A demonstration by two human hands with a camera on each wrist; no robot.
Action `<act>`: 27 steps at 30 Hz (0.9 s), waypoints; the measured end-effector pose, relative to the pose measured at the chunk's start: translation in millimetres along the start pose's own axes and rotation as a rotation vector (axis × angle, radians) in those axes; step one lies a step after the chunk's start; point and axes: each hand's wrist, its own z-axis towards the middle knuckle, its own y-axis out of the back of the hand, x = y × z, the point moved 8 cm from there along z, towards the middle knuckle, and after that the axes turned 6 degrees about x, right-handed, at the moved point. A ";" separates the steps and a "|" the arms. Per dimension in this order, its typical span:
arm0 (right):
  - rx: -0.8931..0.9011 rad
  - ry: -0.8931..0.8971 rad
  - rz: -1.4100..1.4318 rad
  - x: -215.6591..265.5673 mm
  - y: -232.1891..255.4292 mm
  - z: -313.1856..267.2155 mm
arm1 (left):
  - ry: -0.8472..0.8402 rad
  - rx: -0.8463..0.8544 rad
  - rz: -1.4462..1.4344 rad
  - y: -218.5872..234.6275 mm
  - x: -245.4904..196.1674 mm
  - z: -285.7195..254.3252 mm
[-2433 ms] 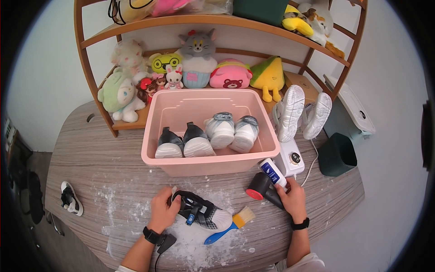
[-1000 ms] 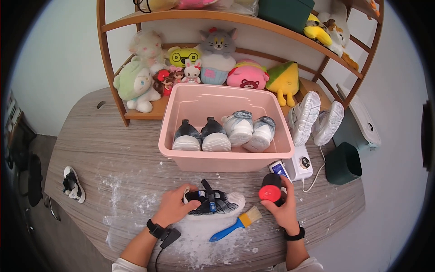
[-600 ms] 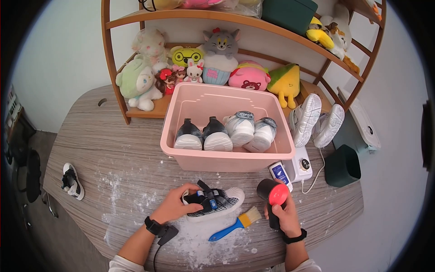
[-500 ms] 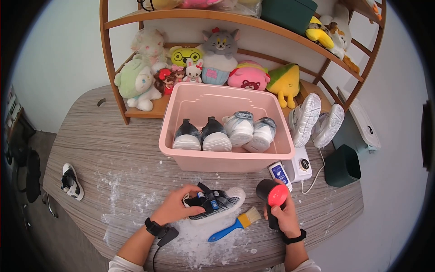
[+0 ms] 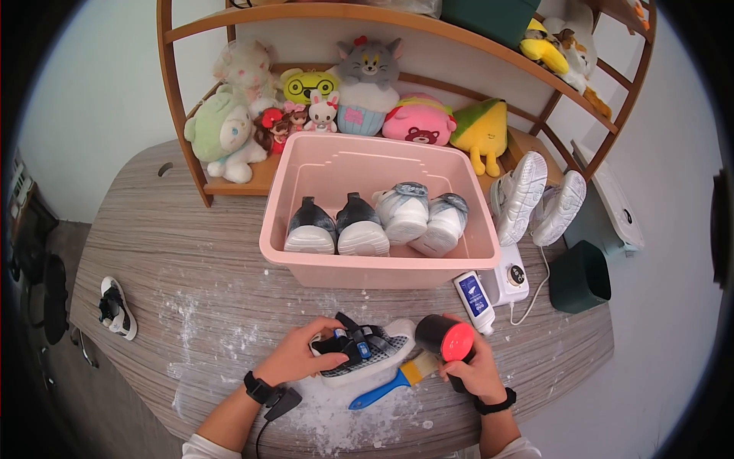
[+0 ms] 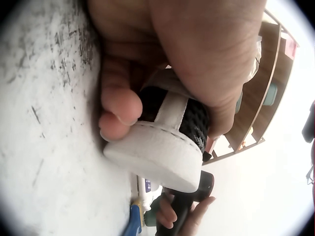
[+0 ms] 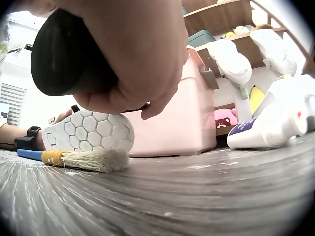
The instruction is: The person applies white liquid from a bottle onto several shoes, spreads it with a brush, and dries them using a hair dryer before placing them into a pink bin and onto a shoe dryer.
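Observation:
My left hand [image 5: 294,356] grips the heel end of a small black-and-white shoe [image 5: 375,348], tilted on the table with its straps raised; the left wrist view shows the white heel [image 6: 157,152] below the fingers. My right hand [image 5: 478,371] holds a black handheld dryer-like tool [image 5: 433,334] by its handle, the red round end towards me and the other end close to the shoe's toe. Just below them lies a brush [image 5: 388,388] with a blue handle, its bristles partly behind the tool. In the right wrist view the honeycomb-patterned sole [image 7: 88,132] faces the camera.
A pink bin [image 5: 382,262] with several shoes stands behind the hands. Right of it are a white bottle [image 5: 475,302], a white shoe dryer [image 5: 511,277] bearing two shoes, and a green bin [image 5: 579,279]. Another small shoe [image 5: 116,308] lies far left. White powder marks the table.
My right hand let go of the white bottle and took up the black tool, which has since moved left to the shoe's toe. The shoe has been turned, sole partly towards me.

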 end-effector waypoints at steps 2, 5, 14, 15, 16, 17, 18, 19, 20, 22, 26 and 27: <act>-0.006 0.065 0.078 1.1 -1.6 2.4 | 0.024 0.009 -0.037 -0.7 2.4 -0.1; 0.001 0.089 0.044 -7.9 2.3 0.4 | 0.013 -0.014 -0.059 0.4 2.4 -0.6; -0.105 0.124 -0.005 -7.7 8.9 -0.4 | -0.273 0.016 0.072 -12.3 -15.3 1.5; -0.106 0.122 -0.004 -6.4 9.0 -0.5 | -0.272 0.017 0.072 -12.2 -14.6 2.2; -0.120 0.078 -0.032 -7.8 10.3 -0.6 | -0.305 0.040 0.151 -14.5 -16.7 2.6; -0.134 0.035 -0.061 -9.6 11.6 -0.5 | -0.339 0.062 0.231 -17.2 -19.3 2.4; -0.135 0.037 -0.059 -8.8 11.5 -0.1 | -0.339 0.063 0.233 -17.4 -19.6 2.1; -0.151 0.017 -0.071 -9.6 12.7 0.3 | -0.315 0.064 0.211 -17.6 -17.7 2.1; -0.168 -0.003 -0.084 -10.6 14.0 0.9 | -0.292 0.064 0.188 -17.3 -15.7 2.4; -0.183 -0.012 -0.084 -11.7 15.7 1.6 | -0.287 0.067 0.177 -17.0 -14.0 2.5; -0.208 0.009 -0.117 -8.7 15.0 1.8 | -0.449 0.026 0.263 -17.4 -20.3 2.6; -0.207 0.010 -0.117 -8.4 14.8 1.4 | -0.449 0.026 0.264 -17.4 -21.6 1.5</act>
